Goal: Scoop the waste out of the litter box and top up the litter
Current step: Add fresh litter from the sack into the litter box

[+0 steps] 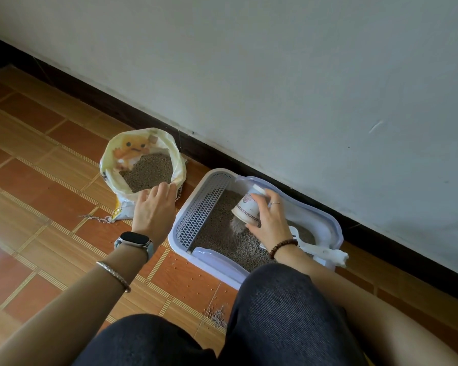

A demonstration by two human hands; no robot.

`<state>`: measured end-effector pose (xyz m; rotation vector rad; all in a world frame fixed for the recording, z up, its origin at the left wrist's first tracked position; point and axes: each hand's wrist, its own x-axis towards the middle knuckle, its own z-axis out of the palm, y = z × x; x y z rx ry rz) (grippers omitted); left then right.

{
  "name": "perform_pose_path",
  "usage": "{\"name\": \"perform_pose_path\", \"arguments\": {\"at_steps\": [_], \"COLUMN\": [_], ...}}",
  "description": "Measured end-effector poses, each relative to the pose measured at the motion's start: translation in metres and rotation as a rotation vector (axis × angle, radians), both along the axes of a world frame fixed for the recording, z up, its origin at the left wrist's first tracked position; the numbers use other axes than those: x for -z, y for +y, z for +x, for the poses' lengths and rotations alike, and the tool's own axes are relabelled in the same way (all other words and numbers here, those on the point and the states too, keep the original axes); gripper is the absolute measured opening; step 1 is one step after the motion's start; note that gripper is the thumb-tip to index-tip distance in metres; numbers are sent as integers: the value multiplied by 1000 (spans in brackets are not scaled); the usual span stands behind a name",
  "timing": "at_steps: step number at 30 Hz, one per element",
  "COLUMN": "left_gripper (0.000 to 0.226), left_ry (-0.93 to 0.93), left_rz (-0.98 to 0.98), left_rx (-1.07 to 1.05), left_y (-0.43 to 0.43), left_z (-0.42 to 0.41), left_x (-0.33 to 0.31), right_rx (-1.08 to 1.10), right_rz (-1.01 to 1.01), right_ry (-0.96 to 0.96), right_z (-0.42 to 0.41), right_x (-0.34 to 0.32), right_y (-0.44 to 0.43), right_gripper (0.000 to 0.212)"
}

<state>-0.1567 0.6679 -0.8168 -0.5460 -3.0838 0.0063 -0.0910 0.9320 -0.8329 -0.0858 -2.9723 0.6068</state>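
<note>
Right hand (269, 223) grasps cup (247, 208), tipped down so litter pours into box (325, 223) at lower right. Left hand (154, 210), fingers relaxed, touches bag (143, 151) rim at centre left, probably steadying it.

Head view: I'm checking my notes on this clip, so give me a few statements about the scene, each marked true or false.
1. The right hand holds a paper cup tipped over the litter box. True.
2. The left hand holds the scoop. False: it touches the rim of the litter bag, and the scoop lies at the right end of the box.
3. The litter bag is tied shut. False: its top is open and grey litter shows inside.
4. Loose granules lie scattered on the tiled floor in front of the box. True.
</note>
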Motion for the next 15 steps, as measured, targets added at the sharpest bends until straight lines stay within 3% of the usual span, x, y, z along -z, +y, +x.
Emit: {"name": "perform_pose_path", "arguments": {"at_steps": [7, 15], "left_gripper": [41, 41], "left_ry": [10, 20], "left_rz": [9, 12], "left_rx": [3, 5], "left_y": [-1, -2], "left_z": [1, -1], "left_x": [2, 3], "right_rx": [-161, -199], "right_rz": [267, 270], "right_ry": [197, 261], "right_z": [-6, -10], "right_x": [-3, -4], "right_y": [4, 2], "right_gripper": [65, 64]}}
